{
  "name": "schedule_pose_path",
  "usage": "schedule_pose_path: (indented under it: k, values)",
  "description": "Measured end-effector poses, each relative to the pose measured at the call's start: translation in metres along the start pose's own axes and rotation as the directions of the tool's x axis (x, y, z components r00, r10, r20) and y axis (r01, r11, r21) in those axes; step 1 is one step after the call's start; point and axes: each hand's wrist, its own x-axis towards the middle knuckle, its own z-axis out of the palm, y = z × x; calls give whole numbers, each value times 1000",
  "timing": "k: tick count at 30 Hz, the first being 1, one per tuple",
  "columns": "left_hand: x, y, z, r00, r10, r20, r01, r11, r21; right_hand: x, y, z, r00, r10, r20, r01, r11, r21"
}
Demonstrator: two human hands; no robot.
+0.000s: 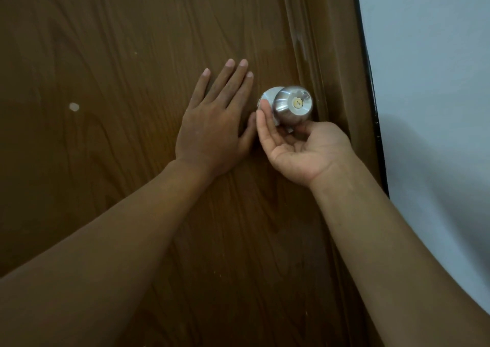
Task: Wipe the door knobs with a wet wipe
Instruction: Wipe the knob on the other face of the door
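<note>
A round steel door knob (293, 104) with a brass keyhole sits on its silver rose plate (267, 96) near the right edge of the brown wooden door (132, 81). My right hand (299, 148) reaches up from below, palm up, with fingers curled around the knob's neck and underside. A small pale piece of wet wipe (289, 129) shows between those fingers and the knob; most of it is hidden. My left hand (214, 124) lies flat on the door just left of the knob, fingers spread, holding nothing.
The brown door frame (339, 55) runs down just right of the knob. Beyond it is a white wall (429, 81) with a black strip along the edge. A small pale spot (74, 107) marks the door at the left.
</note>
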Motion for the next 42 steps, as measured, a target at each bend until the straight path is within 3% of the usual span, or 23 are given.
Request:
schedule_pose_path:
  k: [4,8,13,16,20,22,24,29,33,40,42]
  values:
    - [1,1,1,1000,1,-2,-1,1000,9,-2,-1,0,986,-125,-107,115,988,-99]
    - [1,1,2,1000,-3,-17,3,1000,9,-1,0,-6,962,-248,-118,209,939,-273]
    - [1,0,3,1000,-1,-26,1,1000,13,8,1,-27,829,-559,8,470,690,-550]
    - [1,1,3,1000,-1,-22,1,1000,13,13,4,-40,714,-674,189,565,394,-725]
    - [1,1,2,1000,3,-27,-2,1000,6,26,10,-57,409,-759,507,530,-255,-809]
    - [1,1,2,1000,3,-21,-3,1000,7,30,11,-63,329,-742,584,473,-406,-782]
    - [2,1,2,1000,2,-16,-2,1000,10,34,9,-67,306,-713,631,475,-460,-750]
    - [1,2,3,1000,-1,-28,0,1000,-15,36,13,-70,296,-723,625,479,-453,-752]
    - [-1,1,-1,1000,5,-25,-6,999,-45,38,25,-73,289,-597,748,446,-607,-657]
    - [-24,-10,-10,996,75,50,-75,997,-3,41,33,-97,222,-645,732,414,-617,-669]
    - [-29,-10,-11,995,69,71,-70,998,7,43,29,-101,200,-700,686,422,-570,-705]
